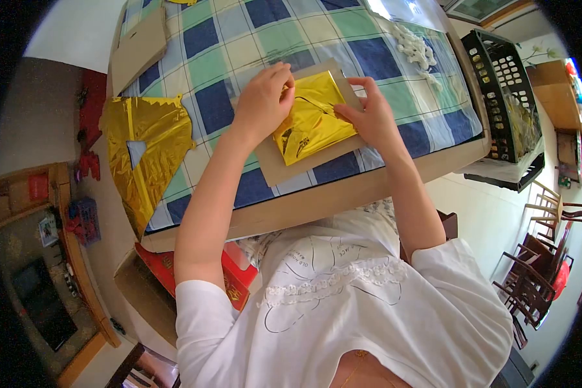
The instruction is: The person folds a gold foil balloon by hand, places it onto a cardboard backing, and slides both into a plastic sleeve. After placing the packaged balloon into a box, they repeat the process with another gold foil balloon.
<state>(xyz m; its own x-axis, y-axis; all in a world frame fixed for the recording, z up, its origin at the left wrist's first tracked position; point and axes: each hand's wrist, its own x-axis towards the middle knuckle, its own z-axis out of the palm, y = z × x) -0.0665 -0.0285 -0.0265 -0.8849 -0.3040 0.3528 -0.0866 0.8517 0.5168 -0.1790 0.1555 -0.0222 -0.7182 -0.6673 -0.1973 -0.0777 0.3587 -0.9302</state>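
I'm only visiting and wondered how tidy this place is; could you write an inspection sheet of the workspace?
Surface: checked cloth on a table.
Job's things: shiny yellow packet lying on a cardboard sheet.
Clutter: gold foil with a hole, at the left edge; cardboard piece beyond it; white bundle at far right.
Hands: left hand at the packet's left side, grip unclear; right hand at its right, thumb on it.
Cables: nothing seen.
Surroundings: black crate right of the table; chairs farther off.

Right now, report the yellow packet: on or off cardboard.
On: the yellow packet lies over the cardboard, whose edges show beyond it.
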